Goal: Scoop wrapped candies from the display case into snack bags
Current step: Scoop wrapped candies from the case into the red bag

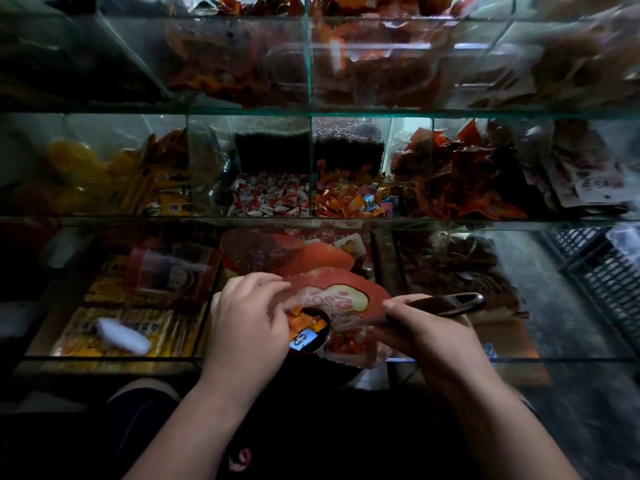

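Orange candies (306,323) fill the scoop (445,303) the right hand (427,337) grips, while the left hand (247,320) pinches the red bag (341,287).

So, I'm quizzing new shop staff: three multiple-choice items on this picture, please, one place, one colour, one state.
1. Where is the scoop's bowl? A on a plate B at the snack bag's mouth C in a sink
2. The snack bag is mostly: A green B red C black
3. The right hand: A hangs idle B lies flat C grips the scoop's handle
B: candies sit in it at the bag's opening. B: its outside is red. C: fingers curl round the handle.
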Tool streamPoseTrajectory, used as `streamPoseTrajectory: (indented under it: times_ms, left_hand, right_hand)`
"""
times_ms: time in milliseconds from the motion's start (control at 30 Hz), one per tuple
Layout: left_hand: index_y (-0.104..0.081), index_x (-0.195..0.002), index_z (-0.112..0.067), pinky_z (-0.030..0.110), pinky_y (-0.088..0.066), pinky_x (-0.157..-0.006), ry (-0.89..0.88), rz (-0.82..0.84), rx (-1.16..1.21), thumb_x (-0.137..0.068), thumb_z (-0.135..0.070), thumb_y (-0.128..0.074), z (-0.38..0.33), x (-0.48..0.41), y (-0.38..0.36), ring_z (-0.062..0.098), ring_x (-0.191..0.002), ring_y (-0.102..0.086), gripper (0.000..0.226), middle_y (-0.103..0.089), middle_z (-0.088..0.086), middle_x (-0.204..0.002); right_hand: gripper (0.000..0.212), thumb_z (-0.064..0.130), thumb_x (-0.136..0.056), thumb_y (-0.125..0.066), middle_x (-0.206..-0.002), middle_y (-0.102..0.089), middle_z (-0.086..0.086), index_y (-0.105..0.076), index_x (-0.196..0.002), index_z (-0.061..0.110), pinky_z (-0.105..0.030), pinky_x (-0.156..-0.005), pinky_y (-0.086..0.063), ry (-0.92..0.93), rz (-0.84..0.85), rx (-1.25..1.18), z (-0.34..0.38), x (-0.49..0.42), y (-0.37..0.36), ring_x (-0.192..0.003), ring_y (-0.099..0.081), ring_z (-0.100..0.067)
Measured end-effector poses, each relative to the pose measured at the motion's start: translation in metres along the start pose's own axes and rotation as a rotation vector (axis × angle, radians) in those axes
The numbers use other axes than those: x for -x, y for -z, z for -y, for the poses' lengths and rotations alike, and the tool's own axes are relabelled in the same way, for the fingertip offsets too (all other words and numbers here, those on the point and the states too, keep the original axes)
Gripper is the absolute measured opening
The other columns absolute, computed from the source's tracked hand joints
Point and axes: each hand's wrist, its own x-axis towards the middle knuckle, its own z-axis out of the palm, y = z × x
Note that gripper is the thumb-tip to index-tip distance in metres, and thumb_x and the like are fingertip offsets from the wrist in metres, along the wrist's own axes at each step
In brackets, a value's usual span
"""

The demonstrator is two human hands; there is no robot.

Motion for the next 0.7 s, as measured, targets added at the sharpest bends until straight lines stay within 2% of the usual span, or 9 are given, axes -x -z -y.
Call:
streamPoseTrajectory:
  times_ms: [67, 167, 233, 300, 400, 533, 633, 700]
  left_hand:
    - [-0.073, -0.097, -0.017, 0.022, -0.043, -0.092, -0.099, -0.050, 0.138, -0.080, -0.005, -0.063, -0.011, 0.002, -0.002, 0.010, -0.100, -0.056, 0.023, -0.065, -0.011, -0.100]
    - [-0.071, -0.105, -0.019, 0.025, -0.047, -0.093, -0.070, 0.116, 0.233, -0.087, -0.013, -0.064, -0.023, 0.002, -0.018, 0.008, -0.104, -0.058, 0.021, -0.062, -0.012, -0.104]
    - [-0.064, -0.121, -0.024, 0.028, -0.044, -0.102, 0.032, 0.280, 0.145, -0.092, -0.024, -0.065, -0.023, 0.001, -0.035, 0.009, -0.117, -0.052, 0.029, -0.057, -0.012, -0.119]
    - [-0.053, -0.135, -0.028, 0.036, -0.038, -0.109, 0.119, 0.423, 0.027, -0.098, -0.039, -0.055, -0.018, 0.001, -0.049, 0.014, -0.130, -0.042, 0.039, -0.048, -0.009, -0.134]
    - [-0.041, -0.143, -0.028, 0.043, -0.034, -0.113, 0.165, 0.542, -0.069, -0.101, -0.050, -0.043, -0.009, 0.000, -0.065, 0.021, -0.136, -0.035, 0.048, -0.042, -0.002, -0.144]
    - [-0.039, -0.149, -0.026, 0.043, -0.031, -0.116, 0.153, 0.518, -0.020, -0.101, -0.050, -0.043, 0.002, 0.004, -0.070, 0.020, -0.140, -0.032, 0.053, -0.040, -0.003, -0.150]
    - [-0.047, -0.144, -0.026, 0.033, -0.031, -0.116, 0.120, 0.389, 0.038, -0.098, -0.047, -0.053, 0.004, 0.008, -0.069, 0.013, -0.139, -0.033, 0.051, -0.042, -0.010, -0.147]
    - [-0.052, -0.142, -0.024, 0.029, -0.028, -0.114, 0.110, 0.300, 0.038, -0.097, -0.044, -0.059, 0.002, 0.008, -0.066, 0.012, -0.139, -0.032, 0.051, -0.044, -0.008, -0.147]
  right_hand:
    - [0.015, -0.009, -0.081, -0.075, -0.087, -0.074, -0.031, -0.076, -0.072, 0.003, -0.050, -0.081, -0.063, 0.014, 0.052, 0.006, 0.008, 0.007, 0.008, -0.088, -0.075, -0.046]
    - [0.017, -0.010, -0.080, -0.074, -0.086, -0.075, -0.029, -0.078, -0.077, 0.007, -0.041, -0.076, -0.064, 0.078, 0.087, 0.059, 0.018, 0.018, 0.018, -0.086, -0.076, -0.044]
    - [0.015, -0.007, -0.081, -0.075, -0.086, -0.076, -0.026, -0.078, -0.081, 0.008, -0.037, -0.074, -0.064, 0.137, 0.086, 0.086, 0.024, 0.026, 0.022, -0.086, -0.076, -0.041]
    - [0.013, -0.007, -0.080, -0.076, -0.085, -0.076, -0.025, -0.078, -0.082, 0.006, -0.035, -0.071, -0.064, 0.172, 0.087, 0.073, 0.028, 0.033, 0.024, -0.085, -0.077, -0.040]
    - [0.012, -0.009, -0.078, -0.075, -0.082, -0.075, -0.027, -0.078, -0.076, 0.002, -0.034, -0.069, -0.063, 0.160, 0.072, -0.003, 0.034, 0.042, 0.027, -0.082, -0.077, -0.042]
    - [0.010, -0.011, -0.077, -0.074, -0.086, -0.073, -0.034, -0.076, -0.075, -0.001, -0.034, -0.067, -0.063, 0.124, 0.076, -0.054, 0.038, 0.048, 0.028, -0.082, -0.076, -0.044]
    - [0.009, -0.012, -0.073, -0.075, -0.089, -0.072, -0.036, -0.074, -0.078, -0.004, -0.035, -0.068, -0.063, 0.110, 0.087, -0.084, 0.039, 0.050, 0.031, -0.085, -0.075, -0.047]
    - [0.017, -0.006, -0.063, -0.078, -0.091, -0.071, -0.037, -0.074, -0.079, -0.005, -0.037, -0.070, -0.064, 0.110, 0.096, -0.091, 0.040, 0.051, 0.031, -0.087, -0.074, -0.048]
